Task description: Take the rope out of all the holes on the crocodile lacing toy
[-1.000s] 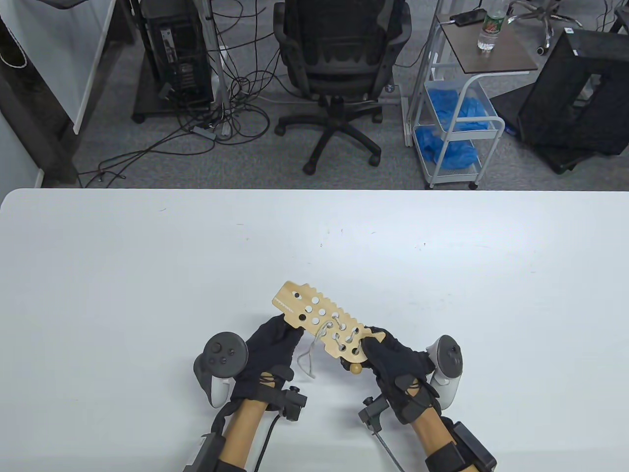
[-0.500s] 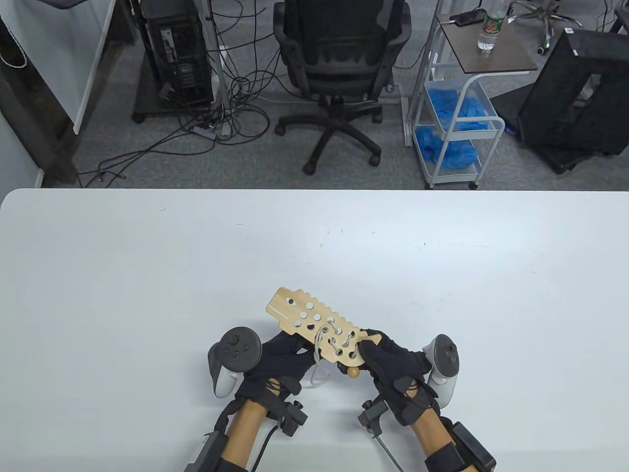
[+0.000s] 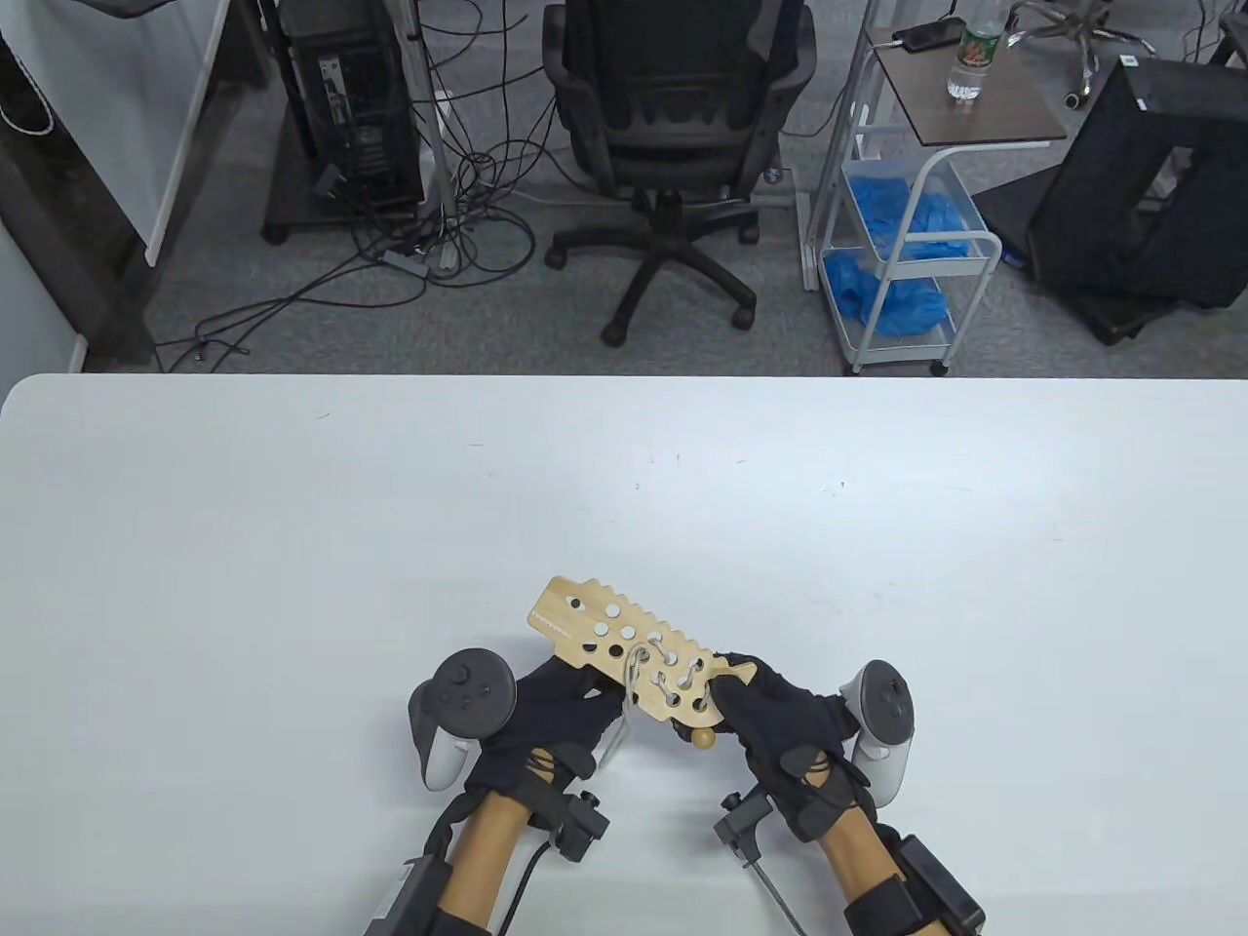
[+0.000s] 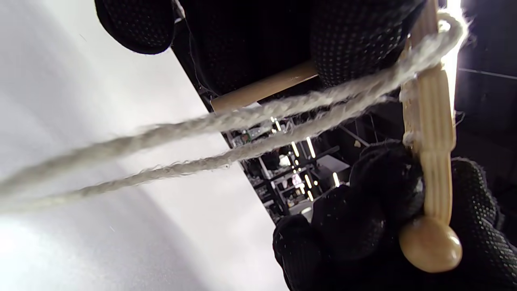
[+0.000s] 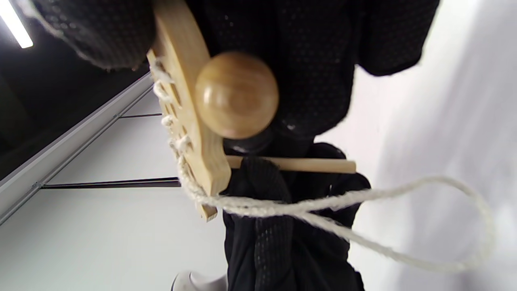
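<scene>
The wooden crocodile board [image 3: 624,639] is held tilted above the table between both hands. White rope [image 3: 671,681] is laced through several holes at its right end, and a loop [image 3: 616,739] hangs below. My left hand [image 3: 575,694] is under the board's left half and pinches the thin wooden needle [image 4: 262,87] at the rope's end; two rope strands [image 4: 242,121] run from there to the board. My right hand [image 3: 749,697] grips the board's right end beside the wooden ball [image 3: 702,737]. The right wrist view shows the ball [image 5: 236,95], needle [image 5: 301,164] and loop [image 5: 404,226].
The white table [image 3: 292,546] spreads out on all sides of the hands. Beyond its far edge are an office chair [image 3: 673,127], a cart with blue bags [image 3: 897,244] and cables on the floor.
The board has come down and toward me a little. My left hand has moved right, under the board, and the hanging rope loop has grown shorter. My right hand has kept its grip.
</scene>
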Demonstrator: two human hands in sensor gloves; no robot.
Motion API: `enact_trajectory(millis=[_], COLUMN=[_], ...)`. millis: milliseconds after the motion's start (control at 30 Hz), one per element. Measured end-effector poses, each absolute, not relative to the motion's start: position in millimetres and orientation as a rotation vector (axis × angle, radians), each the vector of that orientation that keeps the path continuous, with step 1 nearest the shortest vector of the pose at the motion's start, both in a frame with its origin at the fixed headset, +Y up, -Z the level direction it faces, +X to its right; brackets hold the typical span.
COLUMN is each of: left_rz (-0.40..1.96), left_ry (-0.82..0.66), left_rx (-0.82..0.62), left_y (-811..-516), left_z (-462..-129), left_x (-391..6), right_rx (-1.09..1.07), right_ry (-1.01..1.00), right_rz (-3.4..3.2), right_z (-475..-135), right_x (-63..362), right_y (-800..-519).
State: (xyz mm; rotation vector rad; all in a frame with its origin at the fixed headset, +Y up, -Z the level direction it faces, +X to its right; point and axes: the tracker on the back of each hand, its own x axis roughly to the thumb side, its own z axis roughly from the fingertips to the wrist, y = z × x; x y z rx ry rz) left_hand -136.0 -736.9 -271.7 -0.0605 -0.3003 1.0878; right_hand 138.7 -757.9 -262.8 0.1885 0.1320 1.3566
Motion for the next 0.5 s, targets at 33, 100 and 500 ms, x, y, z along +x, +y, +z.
enact_trajectory(millis=[33, 100, 500], left_rz=[1.09, 1.094, 1.078], left_ry=[-0.295, -0.284, -0.2], left_rx=[-0.057, -0.05, 0.011], left_y=[-736.8, -736.7, -737.4], left_z=[-271.7, -272.0, -274.4], left_x=[-136.8, -139.2, -154.1], right_rx=[0.181, 0.155, 0.049], right_ry=[0.13, 0.125, 0.083], right_rz=[1.356, 1.35, 1.361], right_z=[-263.3, -264.2, -268.7], right_x=[139.8, 143.3, 162.5], right_y=[-758.3, -760.3, -766.4])
